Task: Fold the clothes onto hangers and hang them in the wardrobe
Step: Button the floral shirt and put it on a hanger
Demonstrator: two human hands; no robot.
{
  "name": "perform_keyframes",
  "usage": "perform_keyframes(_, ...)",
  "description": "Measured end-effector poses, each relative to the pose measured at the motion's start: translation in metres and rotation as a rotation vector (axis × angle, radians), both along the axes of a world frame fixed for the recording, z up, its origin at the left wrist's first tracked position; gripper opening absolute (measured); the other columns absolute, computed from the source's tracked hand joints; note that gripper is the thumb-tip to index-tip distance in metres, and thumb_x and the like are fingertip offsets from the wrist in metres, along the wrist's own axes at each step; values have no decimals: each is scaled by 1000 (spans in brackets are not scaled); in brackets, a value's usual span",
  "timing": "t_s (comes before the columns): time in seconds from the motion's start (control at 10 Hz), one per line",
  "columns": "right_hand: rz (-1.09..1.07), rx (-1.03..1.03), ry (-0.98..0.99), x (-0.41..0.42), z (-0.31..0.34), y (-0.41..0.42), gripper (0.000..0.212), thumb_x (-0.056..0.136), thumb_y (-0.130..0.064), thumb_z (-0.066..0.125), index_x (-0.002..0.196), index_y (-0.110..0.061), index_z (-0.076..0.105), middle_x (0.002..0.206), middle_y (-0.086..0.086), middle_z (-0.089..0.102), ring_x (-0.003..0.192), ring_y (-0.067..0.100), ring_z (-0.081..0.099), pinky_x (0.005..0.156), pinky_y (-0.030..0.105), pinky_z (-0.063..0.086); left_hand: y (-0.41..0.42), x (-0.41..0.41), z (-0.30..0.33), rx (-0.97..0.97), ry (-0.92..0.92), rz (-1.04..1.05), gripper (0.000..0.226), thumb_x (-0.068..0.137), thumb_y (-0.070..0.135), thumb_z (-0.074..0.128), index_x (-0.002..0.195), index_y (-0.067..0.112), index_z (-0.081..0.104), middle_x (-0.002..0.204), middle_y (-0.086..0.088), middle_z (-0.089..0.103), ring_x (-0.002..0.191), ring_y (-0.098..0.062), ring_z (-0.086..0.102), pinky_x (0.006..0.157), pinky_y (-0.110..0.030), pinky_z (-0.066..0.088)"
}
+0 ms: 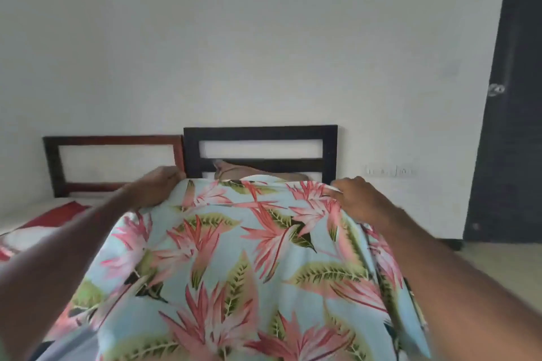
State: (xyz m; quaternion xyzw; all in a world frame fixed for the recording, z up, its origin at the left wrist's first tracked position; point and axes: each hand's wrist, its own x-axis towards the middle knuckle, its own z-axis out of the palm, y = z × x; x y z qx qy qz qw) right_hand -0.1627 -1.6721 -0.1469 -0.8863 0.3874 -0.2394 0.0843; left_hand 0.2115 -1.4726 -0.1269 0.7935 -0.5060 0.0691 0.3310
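Pale-blue printed cloth: the floral shirt point(234, 258) reads to me as light, soft and limp, likely to sag and slide wherever it is unsupported. I judge the best hold to be at its upper edge, one grip per corner, which is where I have it. It hangs spread between both hands, raised over the bed point(35, 231) in front of the headboard point(261, 133). My left hand point(155, 187) curls round the left corner; my right hand point(360, 199) pinches the right corner, fingers bunched together on the fabric. No hanger is in view.

hands point(158, 187) point(360, 202) gripping floral shirt point(234, 258) spread above bed point(17, 228)
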Motion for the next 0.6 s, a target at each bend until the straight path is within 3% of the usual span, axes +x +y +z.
perform_keyframes(0.1, -19, 73, 111, 6, -103, -19, 14, 106, -32, 45, 99, -36, 57, 99, 6, 65, 94, 31, 65, 84, 41, 53, -23, 0, -98, 163, 89, 10, 35, 106, 25, 42, 72, 26, 44, 77, -5, 56, 68, -23, 53, 55, -29, 38)
perform_keyframes(0.2, -22, 116, 183, 10, -182, -44, 8, 104, -27, 45, 100, -32, 49, 96, 5, 62, 92, 33, 66, 85, 46, 56, -46, 9, -188, 310, 266, 64, 33, 107, 28, 41, 77, 18, 48, 84, -13, 60, 69, -27, 59, 52, -31, 42)
perform_keyframes(0.3, 1, 111, 247, 26, -231, -80, 4, 103, -26, 48, 107, -27, 49, 92, 10, 68, 90, 35, 68, 71, 42, 56, -79, 24, -243, 341, 332, 105, 31, 108, 32, 39, 85, 15, 51, 90, -17, 59, 72, -27, 60, 49, -29, 42)
perform_keyframes(0.5, 25, 32, 173, 80, -248, -173, 12, 106, -21, 43, 116, -22, 50, 93, 17, 65, 89, 38, 64, 67, 41, 50, -163, 55, -253, 312, 262, 213, 30, 108, 30, 37, 94, 8, 52, 85, -20, 54, 62, -32, 57, 40, -28, 41)
perform_keyframes(0.6, -6, -14, 82, 108, -251, -224, 8, 104, -17, 45, 111, -18, 49, 82, 15, 60, 81, 38, 63, 64, 43, 53, -215, 72, -239, 309, 212, 241, 30, 109, 29, 33, 92, 10, 49, 85, -16, 52, 64, -30, 55, 43, -29, 40)
